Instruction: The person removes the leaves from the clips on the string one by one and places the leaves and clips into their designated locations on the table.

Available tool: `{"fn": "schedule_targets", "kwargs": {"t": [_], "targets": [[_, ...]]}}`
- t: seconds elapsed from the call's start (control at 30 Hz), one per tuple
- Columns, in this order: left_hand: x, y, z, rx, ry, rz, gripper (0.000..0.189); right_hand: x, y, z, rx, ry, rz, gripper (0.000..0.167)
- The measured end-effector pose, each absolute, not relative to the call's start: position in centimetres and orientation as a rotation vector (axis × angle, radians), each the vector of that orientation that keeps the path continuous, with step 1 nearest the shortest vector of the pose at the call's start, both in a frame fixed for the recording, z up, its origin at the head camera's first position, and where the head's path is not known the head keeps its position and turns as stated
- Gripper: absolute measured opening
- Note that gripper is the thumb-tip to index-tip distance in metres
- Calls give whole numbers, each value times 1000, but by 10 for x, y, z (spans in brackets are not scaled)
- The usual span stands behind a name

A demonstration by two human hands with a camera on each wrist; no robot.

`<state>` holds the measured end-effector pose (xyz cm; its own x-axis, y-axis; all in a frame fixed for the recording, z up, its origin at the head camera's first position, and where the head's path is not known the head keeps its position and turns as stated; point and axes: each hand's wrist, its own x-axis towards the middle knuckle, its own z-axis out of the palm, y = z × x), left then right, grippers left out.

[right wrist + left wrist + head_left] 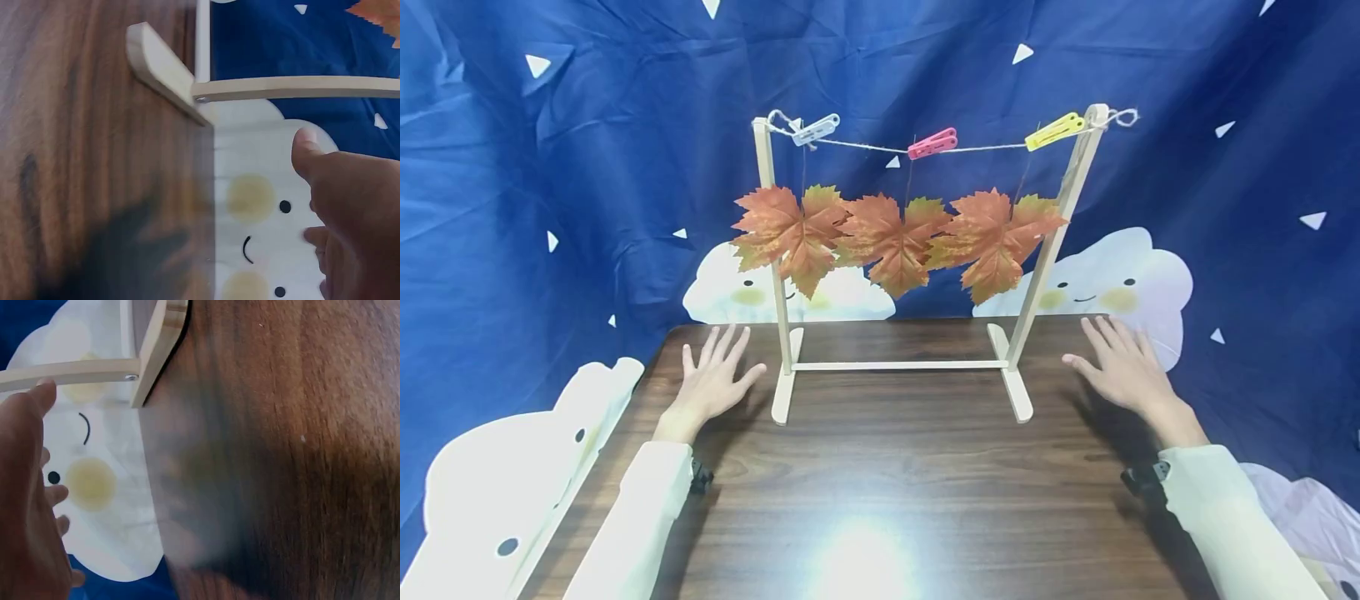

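Both hands hold nothing. My left hand (711,385), palm down with fingers spread, is over the table left of a wooden rack (782,292). On the other side, my right hand (1123,371) is spread the same way, right of the rack. Across the rack's top runs a string (872,147) with a light blue clothespin (816,129), a pink clothespin (932,143) and a yellow clothespin (1055,132). Below them hang a left maple leaf (793,233), a middle maple leaf (895,242) and a right maple leaf (997,242), orange with yellow-green parts.
The dark wooden table (880,450) carries the rack near its far edge, with a bright glare at the front. A blue curtain (625,125) with white triangles and smiling clouds hangs behind. The rack's right foot (159,69) shows in the right wrist view.
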<state>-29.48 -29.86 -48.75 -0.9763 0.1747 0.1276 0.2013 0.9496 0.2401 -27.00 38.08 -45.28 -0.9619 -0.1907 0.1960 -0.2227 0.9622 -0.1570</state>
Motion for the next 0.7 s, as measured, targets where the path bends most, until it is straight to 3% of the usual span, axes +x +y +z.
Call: {"fn": "schedule_targets", "kwargs": {"t": [0.13,0.4,0.7], "targets": [[-291,-298,-482,-354,-2920,-369,74,-271,374,-439,320,-2863,315,70],[-286,-280,-461,-454,-2674,-374,17,-257,353,-401,194,-2681,583,30],[-274,-239,-422,-445,-2620,-583,14,-248,324,-359,217,-2538,673,23]]}}
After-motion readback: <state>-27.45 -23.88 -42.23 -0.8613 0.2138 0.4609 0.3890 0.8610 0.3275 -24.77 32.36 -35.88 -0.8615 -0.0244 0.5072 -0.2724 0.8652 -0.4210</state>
